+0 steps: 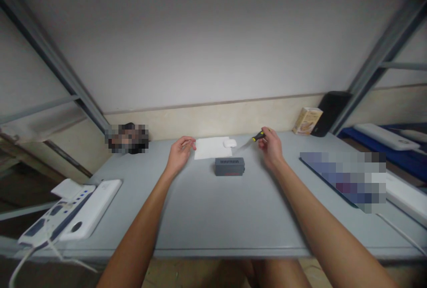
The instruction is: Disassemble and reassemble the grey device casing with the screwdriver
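Observation:
My right hand (pixel 271 148) grips a screwdriver (pixel 258 136) by its black and yellow handle. Its thin shaft points left and down toward the white paper, blurred along its length. At the left edge of the white paper (pixel 211 148), my left hand (pixel 180 152) rests with loosely bent fingers and nothing visible in it. A small white rounded case (pixel 230 143) lies on the paper's right side. In front of the paper, between my hands, stands a dark grey box (pixel 229 167) with a row of vent slots on top; neither hand touches it.
Power strips and a white power bank (pixel 91 212) lie at the left of the grey table (pixel 230 221). A small carton (pixel 307 121) and a black speaker-like block (pixel 331 113) stand at the back right. A pixelated flat item (pixel 343 181) lies right; metal posts frame both sides.

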`<state>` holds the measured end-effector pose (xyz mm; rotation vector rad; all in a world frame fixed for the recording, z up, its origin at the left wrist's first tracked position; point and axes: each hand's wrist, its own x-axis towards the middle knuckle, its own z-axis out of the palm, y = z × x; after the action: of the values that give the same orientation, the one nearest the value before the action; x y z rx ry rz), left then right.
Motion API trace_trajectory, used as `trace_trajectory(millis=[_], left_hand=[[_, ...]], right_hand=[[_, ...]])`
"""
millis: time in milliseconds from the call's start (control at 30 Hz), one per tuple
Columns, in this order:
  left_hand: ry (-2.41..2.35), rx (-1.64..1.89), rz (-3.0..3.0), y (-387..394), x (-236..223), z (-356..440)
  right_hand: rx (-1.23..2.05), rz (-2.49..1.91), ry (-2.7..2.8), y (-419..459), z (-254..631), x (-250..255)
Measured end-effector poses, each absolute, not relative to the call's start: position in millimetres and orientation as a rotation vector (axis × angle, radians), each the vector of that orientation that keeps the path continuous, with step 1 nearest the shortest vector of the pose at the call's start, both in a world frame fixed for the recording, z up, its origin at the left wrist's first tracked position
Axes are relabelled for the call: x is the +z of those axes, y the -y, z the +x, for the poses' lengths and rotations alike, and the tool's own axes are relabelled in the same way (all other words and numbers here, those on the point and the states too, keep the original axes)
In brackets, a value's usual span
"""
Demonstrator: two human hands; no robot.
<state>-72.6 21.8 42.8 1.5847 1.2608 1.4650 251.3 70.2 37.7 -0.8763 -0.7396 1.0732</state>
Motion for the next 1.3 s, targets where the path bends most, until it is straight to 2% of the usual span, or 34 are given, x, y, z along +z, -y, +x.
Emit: trace_trajectory(millis=[133, 400, 1067, 1300], left_hand=[[-1.176, 1.367, 1.624, -11, 44, -53], [-1.098, 1.033, 2.269, 19, 50, -19], [-1.187, 1.009, 2.263, 16, 41, -21], [-1.22, 1.043, 2.064, 14, 32, -11]], right_hand=[[1.066, -0.848, 0.703, -70, 256, 42], [1.073, -0.891, 0.704, -75, 253, 35], [1.152, -0.907, 0.681, -78, 250, 22], [1.184, -0.903, 0.7, -80, 248, 16]])
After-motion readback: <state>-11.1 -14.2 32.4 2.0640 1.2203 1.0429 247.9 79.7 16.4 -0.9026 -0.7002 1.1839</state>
